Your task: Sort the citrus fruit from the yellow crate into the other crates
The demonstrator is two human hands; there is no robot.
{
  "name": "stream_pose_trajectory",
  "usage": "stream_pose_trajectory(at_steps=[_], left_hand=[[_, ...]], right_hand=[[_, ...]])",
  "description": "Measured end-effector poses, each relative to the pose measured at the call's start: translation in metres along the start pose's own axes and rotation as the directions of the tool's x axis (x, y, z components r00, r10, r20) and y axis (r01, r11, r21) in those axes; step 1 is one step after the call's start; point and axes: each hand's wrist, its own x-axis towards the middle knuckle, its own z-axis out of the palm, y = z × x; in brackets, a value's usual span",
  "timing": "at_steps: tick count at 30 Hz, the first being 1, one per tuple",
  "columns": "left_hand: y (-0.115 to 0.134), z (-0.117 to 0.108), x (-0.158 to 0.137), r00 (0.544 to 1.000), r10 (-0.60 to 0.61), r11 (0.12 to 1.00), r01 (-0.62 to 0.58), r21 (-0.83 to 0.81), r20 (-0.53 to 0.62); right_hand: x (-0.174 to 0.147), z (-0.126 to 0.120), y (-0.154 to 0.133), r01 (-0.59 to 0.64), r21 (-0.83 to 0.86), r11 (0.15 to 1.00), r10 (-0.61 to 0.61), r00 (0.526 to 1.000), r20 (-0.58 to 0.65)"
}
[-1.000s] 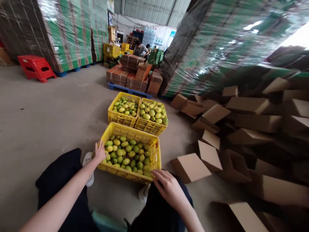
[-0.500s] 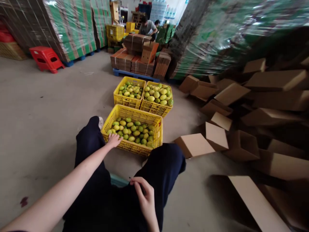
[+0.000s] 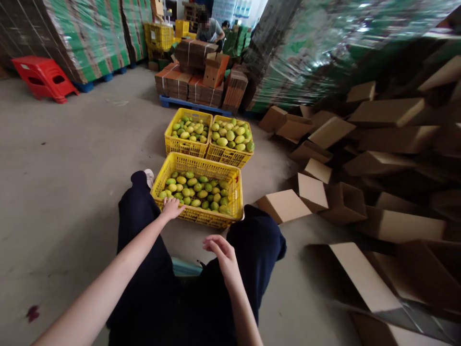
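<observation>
My left hand [image 3: 172, 209] lies on the near rim of a yellow plastic crate [image 3: 201, 220], its fingers bent over the edge at the left corner. Inside the crate is a layer of oval, green-yellow fruits [image 3: 195, 203] that look like mangoes. Above my right thigh, my right hand [image 3: 220, 249] hovers with loosely curled fingers and nothing visible in them. A small dark tip [image 3: 200, 263], perhaps a cord end, shows at my clothing just below that hand. My knees flank the crate's near side.
Two fuller yellow crates, one left [image 3: 188, 146] and one right [image 3: 230, 156], stand just beyond. Loose cardboard boxes [image 3: 284, 205] are heaped on the right. Bundled cartons [image 3: 207, 93] sit on a blue pallet [image 3: 194, 106] ahead. Left stands a red stool [image 3: 45, 79]; a person [image 3: 209, 31] bends behind the cartons.
My right hand has risen off my lap towards the crate, its fingers loosening away from the small dark tip. My left hand stays on the crate rim. The view has shifted slightly right.
</observation>
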Motion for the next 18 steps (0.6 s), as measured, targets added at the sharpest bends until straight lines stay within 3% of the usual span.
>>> stream_pose_trajectory(at_steps=[5,14,18], left_hand=[[0.008,-0.002,0.001,1.000,-0.010,1.000,0.010,-0.001,-0.005],[0.016,0.007,0.002,0.998,-0.067,0.998,0.067,-0.005,-0.002],[0.004,-0.004,0.032,0.979,-0.071,0.995,0.083,-0.053,0.193]], right_hand=[[0.015,-0.001,-0.002,-0.028,-0.070,0.997,0.032,0.998,0.058],[0.082,-0.014,0.028,-0.056,-0.199,0.978,0.087,0.985,0.148],[0.130,-0.011,0.006,0.050,-0.350,0.935,0.043,0.966,0.255]])
